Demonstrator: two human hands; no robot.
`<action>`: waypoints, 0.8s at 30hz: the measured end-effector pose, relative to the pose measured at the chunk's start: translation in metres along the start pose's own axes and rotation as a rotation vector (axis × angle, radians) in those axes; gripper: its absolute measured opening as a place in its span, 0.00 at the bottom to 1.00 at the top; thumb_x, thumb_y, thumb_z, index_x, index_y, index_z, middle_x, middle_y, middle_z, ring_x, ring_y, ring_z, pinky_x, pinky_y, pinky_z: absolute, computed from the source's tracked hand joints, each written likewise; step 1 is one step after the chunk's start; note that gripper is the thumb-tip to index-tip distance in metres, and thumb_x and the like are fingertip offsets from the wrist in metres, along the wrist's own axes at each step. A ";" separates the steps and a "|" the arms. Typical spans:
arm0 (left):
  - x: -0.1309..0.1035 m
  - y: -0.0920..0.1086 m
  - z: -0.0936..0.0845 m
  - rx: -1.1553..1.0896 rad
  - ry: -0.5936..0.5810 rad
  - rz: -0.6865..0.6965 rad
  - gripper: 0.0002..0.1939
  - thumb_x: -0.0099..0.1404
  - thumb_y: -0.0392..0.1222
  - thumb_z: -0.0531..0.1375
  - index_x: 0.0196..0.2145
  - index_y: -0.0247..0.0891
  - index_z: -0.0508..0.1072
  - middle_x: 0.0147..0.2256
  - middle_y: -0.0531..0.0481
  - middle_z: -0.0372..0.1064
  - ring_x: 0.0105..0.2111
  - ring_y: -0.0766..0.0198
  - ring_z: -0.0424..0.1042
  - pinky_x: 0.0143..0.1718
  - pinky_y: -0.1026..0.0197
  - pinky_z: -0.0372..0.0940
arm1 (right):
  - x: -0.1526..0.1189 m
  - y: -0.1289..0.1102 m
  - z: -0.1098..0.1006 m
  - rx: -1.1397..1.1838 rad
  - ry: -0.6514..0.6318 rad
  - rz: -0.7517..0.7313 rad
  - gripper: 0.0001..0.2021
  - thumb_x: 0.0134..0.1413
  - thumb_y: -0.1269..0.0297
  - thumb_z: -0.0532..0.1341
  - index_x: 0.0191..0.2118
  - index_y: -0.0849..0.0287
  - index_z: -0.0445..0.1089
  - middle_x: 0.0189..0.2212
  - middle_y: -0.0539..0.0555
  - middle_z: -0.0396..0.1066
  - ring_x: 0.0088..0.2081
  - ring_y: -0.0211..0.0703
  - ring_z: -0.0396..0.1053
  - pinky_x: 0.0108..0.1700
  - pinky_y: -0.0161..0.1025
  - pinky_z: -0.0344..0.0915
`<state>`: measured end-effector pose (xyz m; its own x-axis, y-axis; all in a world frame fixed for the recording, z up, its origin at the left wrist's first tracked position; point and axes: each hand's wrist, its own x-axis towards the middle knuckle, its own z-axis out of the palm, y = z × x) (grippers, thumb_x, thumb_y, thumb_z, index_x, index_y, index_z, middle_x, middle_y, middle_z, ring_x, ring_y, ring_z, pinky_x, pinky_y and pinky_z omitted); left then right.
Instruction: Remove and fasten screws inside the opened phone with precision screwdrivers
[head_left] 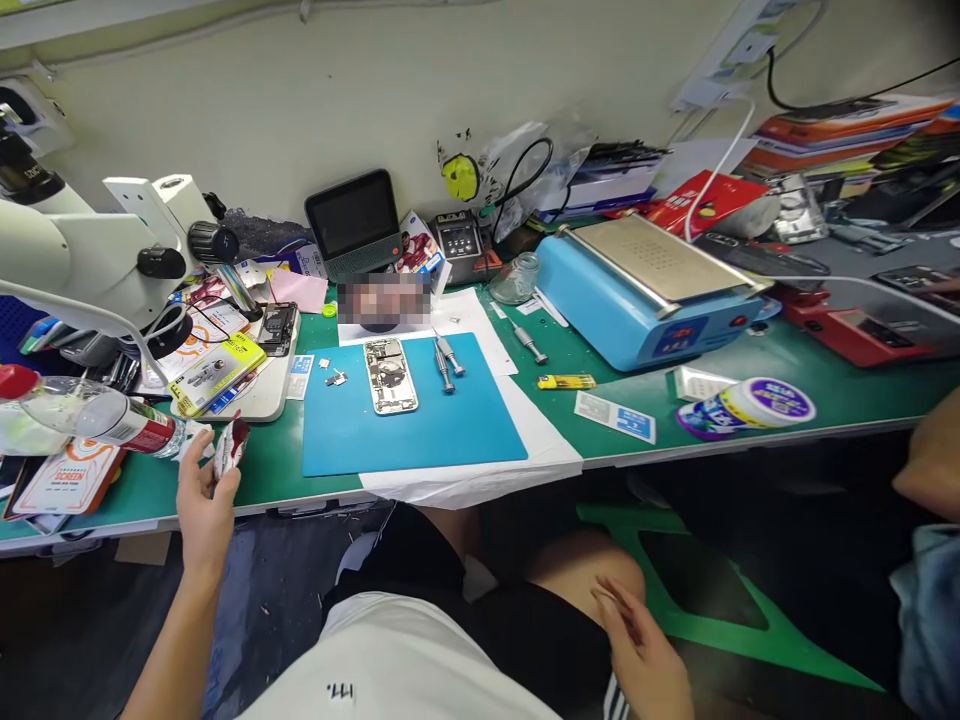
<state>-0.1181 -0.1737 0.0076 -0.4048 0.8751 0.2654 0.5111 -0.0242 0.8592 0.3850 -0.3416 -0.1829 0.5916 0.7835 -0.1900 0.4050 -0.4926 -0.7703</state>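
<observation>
My left hand [204, 500] grips a small red-and-white packet [230, 447] between thumb and fingers, above the left front part of the green bench. Close beside it a plastic bottle with a red cap [105, 415] lies on its side. My right hand [643, 640] is over my right thigh, below the bench edge, its fingers loosely stretched and nothing visible in them. On the blue mat [420, 445] rests an opened phone housing [390, 377] with its inner parts showing. Two screwdrivers [445, 362] lie to its right, and small metal parts [336, 378] to its left.
At left stands a microscope [67, 250], with a yellow box [217, 370] on its base. A blue heating plate machine [645, 290], a lighter [566, 382] and a purple-white tub [742, 408] are on the right. Another person's arm [930, 455] shows at the right edge.
</observation>
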 end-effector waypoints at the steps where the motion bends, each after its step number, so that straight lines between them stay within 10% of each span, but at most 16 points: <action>1: -0.003 0.003 0.002 -0.058 -0.018 -0.024 0.32 0.65 0.48 0.59 0.66 0.41 0.63 0.61 0.41 0.66 0.55 0.50 0.74 0.58 0.49 0.68 | 0.001 -0.013 0.002 0.003 -0.025 -0.057 0.31 0.53 0.37 0.57 0.50 0.58 0.76 0.47 0.62 0.80 0.47 0.59 0.80 0.47 0.49 0.79; 10: -0.044 0.055 0.041 -0.566 -0.582 -0.164 0.34 0.62 0.57 0.65 0.63 0.43 0.68 0.66 0.40 0.62 0.58 0.44 0.71 0.56 0.51 0.70 | -0.015 -0.178 0.017 0.177 -0.271 -0.689 0.10 0.63 0.62 0.63 0.47 0.49 0.78 0.48 0.52 0.80 0.50 0.44 0.78 0.56 0.42 0.76; 15: -0.061 0.063 0.045 -0.456 -0.945 -0.118 0.33 0.66 0.57 0.63 0.64 0.44 0.66 0.66 0.40 0.61 0.62 0.43 0.66 0.62 0.48 0.62 | -0.032 -0.260 0.012 0.192 -0.235 -1.248 0.16 0.61 0.78 0.60 0.51 0.58 0.74 0.54 0.62 0.72 0.58 0.47 0.71 0.57 0.44 0.75; 24: -0.068 0.074 0.059 0.030 -1.362 -0.149 0.28 0.55 0.35 0.58 0.53 0.42 0.78 0.50 0.50 0.78 0.47 0.54 0.75 0.49 0.60 0.67 | -0.042 -0.244 0.032 -0.107 -0.706 -1.211 0.13 0.60 0.77 0.59 0.46 0.56 0.76 0.58 0.59 0.72 0.60 0.52 0.70 0.60 0.51 0.73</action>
<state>-0.0079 -0.2060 0.0271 0.5929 0.6474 -0.4789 0.5520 0.1062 0.8270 0.2395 -0.2422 -0.0064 -0.6147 0.7434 0.2635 0.4734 0.6150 -0.6306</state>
